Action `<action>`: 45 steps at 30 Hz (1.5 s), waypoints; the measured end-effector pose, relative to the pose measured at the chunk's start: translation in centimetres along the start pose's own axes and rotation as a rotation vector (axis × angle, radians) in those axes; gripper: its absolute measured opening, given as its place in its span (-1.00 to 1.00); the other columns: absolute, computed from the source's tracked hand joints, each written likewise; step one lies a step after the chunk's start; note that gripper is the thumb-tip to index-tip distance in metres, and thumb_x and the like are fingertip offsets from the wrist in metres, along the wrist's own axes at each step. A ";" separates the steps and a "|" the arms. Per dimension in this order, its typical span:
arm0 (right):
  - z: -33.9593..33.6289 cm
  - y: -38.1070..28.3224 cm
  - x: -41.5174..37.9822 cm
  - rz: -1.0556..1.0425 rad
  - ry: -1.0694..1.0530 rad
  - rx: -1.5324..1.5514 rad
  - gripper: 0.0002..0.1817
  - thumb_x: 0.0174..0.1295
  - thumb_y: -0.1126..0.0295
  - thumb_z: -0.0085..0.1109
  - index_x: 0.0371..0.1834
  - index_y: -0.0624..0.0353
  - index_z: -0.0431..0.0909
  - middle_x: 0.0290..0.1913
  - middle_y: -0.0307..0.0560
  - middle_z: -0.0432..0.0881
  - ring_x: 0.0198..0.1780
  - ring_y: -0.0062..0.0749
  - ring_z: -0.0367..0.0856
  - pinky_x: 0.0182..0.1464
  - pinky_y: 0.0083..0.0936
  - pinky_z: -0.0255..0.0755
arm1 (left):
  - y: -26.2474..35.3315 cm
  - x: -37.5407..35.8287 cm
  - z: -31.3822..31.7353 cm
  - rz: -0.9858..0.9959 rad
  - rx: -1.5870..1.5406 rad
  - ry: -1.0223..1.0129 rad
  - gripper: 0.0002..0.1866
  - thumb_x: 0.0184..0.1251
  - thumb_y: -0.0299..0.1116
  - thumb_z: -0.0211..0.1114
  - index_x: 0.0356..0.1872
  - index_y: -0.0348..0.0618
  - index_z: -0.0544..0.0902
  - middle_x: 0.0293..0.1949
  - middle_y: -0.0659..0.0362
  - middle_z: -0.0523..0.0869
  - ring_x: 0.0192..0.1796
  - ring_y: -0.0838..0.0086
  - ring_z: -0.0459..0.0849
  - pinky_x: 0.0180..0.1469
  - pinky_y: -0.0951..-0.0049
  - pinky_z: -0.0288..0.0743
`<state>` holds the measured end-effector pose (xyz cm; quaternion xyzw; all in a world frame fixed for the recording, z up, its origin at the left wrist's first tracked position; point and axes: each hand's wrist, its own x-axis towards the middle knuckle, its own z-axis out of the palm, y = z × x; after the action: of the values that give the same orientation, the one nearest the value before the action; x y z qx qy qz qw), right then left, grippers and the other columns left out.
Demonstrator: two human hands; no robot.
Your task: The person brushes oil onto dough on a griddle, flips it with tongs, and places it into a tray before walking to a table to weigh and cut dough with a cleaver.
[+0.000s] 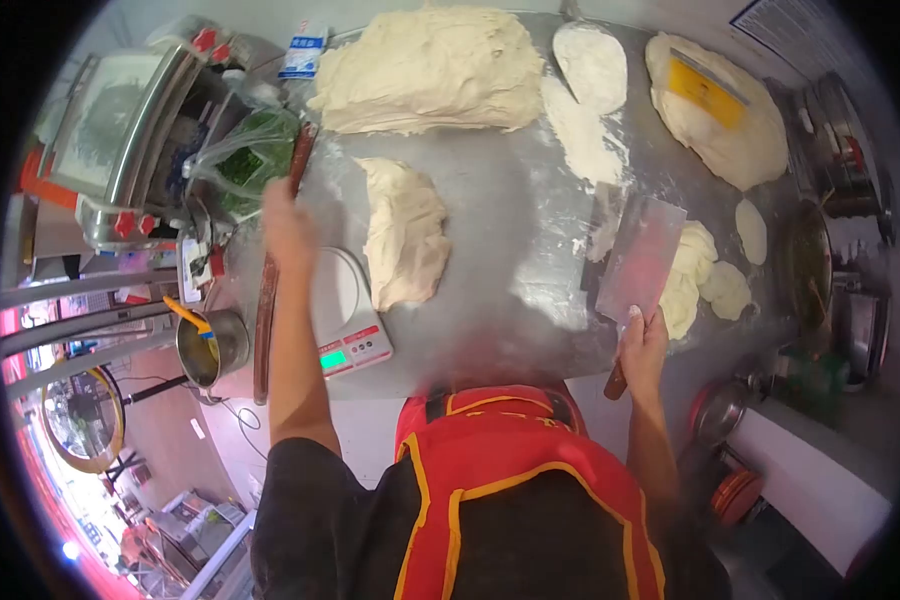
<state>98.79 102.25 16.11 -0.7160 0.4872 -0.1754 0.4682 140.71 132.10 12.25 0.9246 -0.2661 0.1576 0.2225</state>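
My right hand (643, 345) is wrapped round the handle of a broad-bladed cleaver (642, 258), its blade pointing away from me over the steel table. Beside the blade lies a lumpy strip of pale dough (688, 280). My left hand (288, 230), smeared by motion, is over a long reddish-brown rod (266, 325) at the table's left side; its fingers do not show clearly. Close to that forearm stands a kitchen scale (355, 345) with a lit green display and a round white pan. A torn piece of dough (405, 235) lies right of the scale.
A large dough slab (430, 70) spans the back. Right of it are a flour scoop (590, 68), spilled flour and another dough mass (710, 125) bearing a yellow-handled scraper (707, 88). At left are bagged greens (250, 160) and a metal pot (212, 348).
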 end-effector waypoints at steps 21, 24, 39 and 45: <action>-6.9 2.7 0.4 0.180 0.088 0.175 -0.80 0.35 0.37 -0.10 -0.14 0.32 0.34 -0.67 -0.27 0.32 -0.75 -0.64 0.27 -0.73 -0.61 0.18 | 26.6 -8.1 15.9 0.099 0.087 -0.386 -0.20 0.28 0.15 0.02 0.41 -0.13 0.07 0.43 -0.07 0.00 0.47 -0.10 -0.23 0.39 -0.18 -0.36; -6.1 1.3 0.7 0.184 0.007 0.181 -0.80 0.36 0.38 -0.11 -0.13 0.32 0.35 -0.66 -0.28 0.33 -0.74 -0.65 0.27 -0.72 -0.61 0.17 | 24.4 -6.8 15.5 -0.127 0.102 -0.337 -0.21 0.27 0.15 0.02 0.41 -0.11 0.10 0.43 -0.13 -0.04 0.44 -0.24 -0.27 0.38 -0.22 -0.38; -0.8 -3.4 -0.9 0.030 -0.145 0.253 -0.81 0.36 0.37 -0.07 -0.12 0.29 0.36 -0.67 -0.30 0.30 -0.74 -0.68 0.23 -0.71 -0.65 0.16 | 11.2 -6.1 4.4 -0.015 -0.101 0.021 -0.44 0.35 -0.15 0.06 0.27 -0.27 0.31 0.29 -0.14 0.31 0.33 -0.15 0.19 0.38 0.13 0.05; -0.2 -4.2 -1.7 -0.003 -0.156 0.262 -0.79 0.36 0.38 -0.09 -0.11 0.33 0.36 -0.66 -0.27 0.32 -0.74 -0.65 0.26 -0.72 -0.63 0.18 | 11.9 -4.1 8.6 -0.532 -0.482 -0.410 -0.24 0.22 0.09 0.14 0.33 -0.20 0.24 0.36 -0.11 0.22 0.42 -0.05 0.05 0.34 -0.11 -0.01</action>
<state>100.12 104.01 20.06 -0.6610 0.4213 -0.1817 0.5938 132.21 120.47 7.16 0.8949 -0.0858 -0.1598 0.4078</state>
